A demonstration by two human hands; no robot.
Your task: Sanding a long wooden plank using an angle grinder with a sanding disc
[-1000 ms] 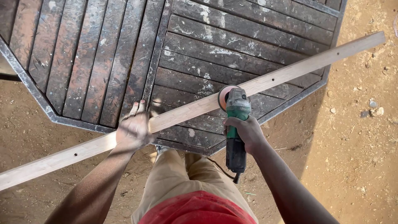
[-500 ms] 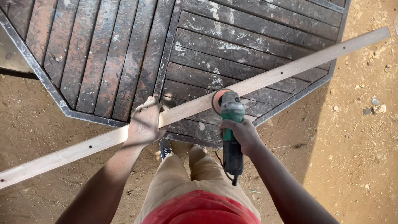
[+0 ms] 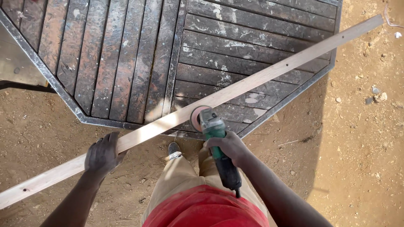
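A long pale wooden strip (image 3: 261, 77) lies slanted across the near corner of a dark slatted table (image 3: 139, 54), from lower left to upper right. My left hand (image 3: 103, 153) grips the strip where it overhangs the table's edge. My right hand (image 3: 227, 145) holds a green angle grinder (image 3: 214, 138) by its body. The grinder's round sanding disc (image 3: 195, 117) meets the near edge of the strip about midway along it. A black handle end points back toward me.
The table has a metal frame (image 3: 63, 94) and worn, paint-spattered slats. Sandy ground with small stones (image 3: 374, 94) surrounds it. My shoe (image 3: 173, 149), beige trousers and red shirt are below the strip.
The grinder has slid left along the strip, toward its lower end. My left hand has shifted further down-left on the strip. The view has tilted slightly.
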